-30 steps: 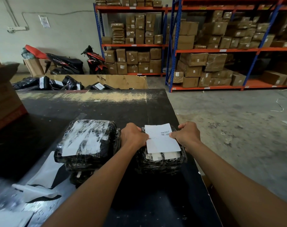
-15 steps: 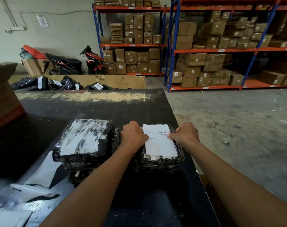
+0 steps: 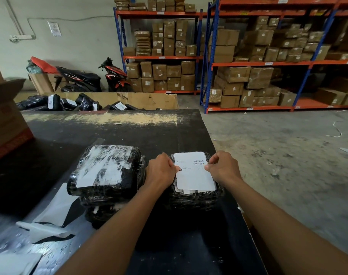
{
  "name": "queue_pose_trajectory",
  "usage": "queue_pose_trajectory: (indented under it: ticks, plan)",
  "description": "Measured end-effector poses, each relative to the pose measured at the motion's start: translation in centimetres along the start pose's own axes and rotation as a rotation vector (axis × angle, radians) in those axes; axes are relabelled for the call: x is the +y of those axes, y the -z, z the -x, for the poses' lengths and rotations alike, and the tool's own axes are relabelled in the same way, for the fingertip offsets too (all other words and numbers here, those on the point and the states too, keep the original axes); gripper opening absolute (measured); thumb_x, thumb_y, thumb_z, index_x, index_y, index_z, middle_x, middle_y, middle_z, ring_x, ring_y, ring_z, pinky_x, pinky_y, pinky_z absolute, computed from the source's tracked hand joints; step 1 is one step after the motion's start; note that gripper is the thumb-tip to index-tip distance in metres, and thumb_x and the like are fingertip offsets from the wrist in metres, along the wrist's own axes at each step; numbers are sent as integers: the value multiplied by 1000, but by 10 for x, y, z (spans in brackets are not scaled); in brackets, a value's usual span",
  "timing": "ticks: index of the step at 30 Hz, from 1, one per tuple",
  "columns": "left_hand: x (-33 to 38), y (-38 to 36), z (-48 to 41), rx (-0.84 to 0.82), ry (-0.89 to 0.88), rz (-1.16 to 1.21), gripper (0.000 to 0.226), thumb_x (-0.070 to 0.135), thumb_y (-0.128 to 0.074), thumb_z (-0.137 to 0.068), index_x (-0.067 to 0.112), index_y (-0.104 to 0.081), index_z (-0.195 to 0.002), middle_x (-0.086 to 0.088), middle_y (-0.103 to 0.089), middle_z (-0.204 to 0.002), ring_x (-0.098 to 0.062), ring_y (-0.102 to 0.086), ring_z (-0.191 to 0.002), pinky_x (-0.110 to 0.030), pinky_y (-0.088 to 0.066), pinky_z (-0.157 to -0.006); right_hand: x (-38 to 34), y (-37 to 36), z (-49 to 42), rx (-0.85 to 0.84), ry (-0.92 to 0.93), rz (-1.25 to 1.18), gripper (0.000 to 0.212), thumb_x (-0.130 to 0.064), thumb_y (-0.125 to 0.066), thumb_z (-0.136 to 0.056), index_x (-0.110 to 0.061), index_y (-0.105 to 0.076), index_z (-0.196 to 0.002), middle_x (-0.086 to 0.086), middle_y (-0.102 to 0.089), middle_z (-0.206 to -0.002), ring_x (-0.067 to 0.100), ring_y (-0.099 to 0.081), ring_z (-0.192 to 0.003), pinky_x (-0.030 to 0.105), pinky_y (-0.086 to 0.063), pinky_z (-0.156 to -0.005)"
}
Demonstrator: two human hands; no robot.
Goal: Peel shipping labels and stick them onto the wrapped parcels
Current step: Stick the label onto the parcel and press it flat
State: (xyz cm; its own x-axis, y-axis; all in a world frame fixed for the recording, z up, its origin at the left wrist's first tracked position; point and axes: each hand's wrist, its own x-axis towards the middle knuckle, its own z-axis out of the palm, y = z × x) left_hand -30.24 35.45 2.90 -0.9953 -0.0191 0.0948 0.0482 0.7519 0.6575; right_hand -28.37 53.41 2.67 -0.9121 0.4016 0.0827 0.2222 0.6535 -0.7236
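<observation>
A white shipping label [image 3: 194, 171] with a barcode lies over the top of a black plastic-wrapped parcel [image 3: 195, 199] near the table's right edge. My left hand [image 3: 162, 170] pinches the label's left edge and my right hand [image 3: 221, 167] pinches its right edge. More white sheets show under the label's lower edge. To the left sits a stack of black wrapped parcels [image 3: 107, 175]; the top one carries a white label under shiny wrap.
White backing sheets [image 3: 48, 219] lie on the black table [image 3: 113, 135] at front left. A cardboard box [image 3: 4, 116] stands at the left edge. Beyond the table, a cardboard bin [image 3: 149, 100] holds labelled black parcels. Shelves of boxes [image 3: 248, 76] and motorbikes stand behind.
The label has sunk lower onto the parcel and straightened slightly. Both hands keep their pinch on its side edges.
</observation>
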Motion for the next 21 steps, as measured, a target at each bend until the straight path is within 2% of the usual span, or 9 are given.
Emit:
queue_pose_trajectory:
  ticks: [3, 5, 7, 8, 10, 12, 14, 16, 21]
  plan:
    - [-6, -3, -1, 19, -222, -57, 4, 21, -62, -93, 19, -64, -90, 0, -65, -97, -21, -62, -93, -33, -50, -80, 6, 1, 1, -25, 87, 1, 7, -11, -71, -85, -15, -67, -88, -2, -66, -89, 17, -61, -86, 25, -42, -73]
    - [-7, -4, -1, 18, -388, -106, 25, 24, -49, -100, 15, -66, -116, -3, -63, -123, -23, -57, -117, -34, -44, -98, 8, 5, 2, -20, 200, 42, 7, -10, -63, -91, -12, -70, -91, -1, -68, -90, 15, -61, -84, 25, -43, -73]
    - [-3, -2, 2, -143, -471, -169, 49, 35, -32, -105, 10, -40, -147, -3, -34, -156, -20, -26, -147, -36, -18, -119, 9, 11, -1, -7, 334, 115, 19, -11, -52, -96, -7, -71, -97, 4, -71, -96, 21, -63, -88, 32, -47, -75]
    - [-1, -1, 2, -245, -510, -221, 56, 40, -25, -106, 11, -22, -154, -3, -16, -163, -16, -8, -151, -35, -6, -121, 8, 13, -3, -26, 401, 159, 24, -11, -48, -98, -6, -70, -104, 6, -71, -103, 25, -64, -96, 35, -49, -82]
    - [0, -1, 4, -386, -566, -316, 62, 44, -17, -105, 12, -4, -156, -4, 4, -164, -12, 7, -150, -29, 4, -118, 7, 16, -7, -138, 494, 271, 35, -12, -41, -102, -7, -59, -131, 10, -61, -134, 27, -55, -124, 35, -41, -102]
    - [0, 1, 3, -456, -565, -355, 61, 42, -18, -106, 10, -3, -156, -6, 5, -164, -11, 6, -150, -21, 5, -114, 7, 20, -11, -286, 508, 371, 45, -15, -35, -105, -11, -37, -150, 7, -36, -156, 21, -30, -145, 30, -23, -115]
    - [0, 4, 2, -484, -564, -368, 58, 38, -19, -107, 9, -7, -156, -6, 1, -164, -11, 3, -150, -16, 5, -111, 6, 25, -12, -387, 503, 420, 49, -22, -30, -107, -14, -23, -155, 4, -20, -163, 18, -15, -150, 28, -14, -118]
    - [0, 5, 1, -494, -574, -372, 56, 35, -19, -107, 11, -9, -156, -4, -2, -165, -10, 0, -150, -15, 4, -111, 6, 27, -12, -450, 503, 439, 52, -31, -26, -108, -15, -16, -156, 2, -13, -164, 15, -8, -151, 27, -8, -119]
    - [-6, 0, -1, -471, -580, -375, 53, 31, -20, -107, 14, -11, -156, -1, -4, -165, -8, -3, -150, -15, 3, -111, 4, 16, -24, -483, 510, 436, 52, -33, -21, -108, -15, -15, -156, 0, -10, -165, 12, -4, -151, 25, -3, -118]
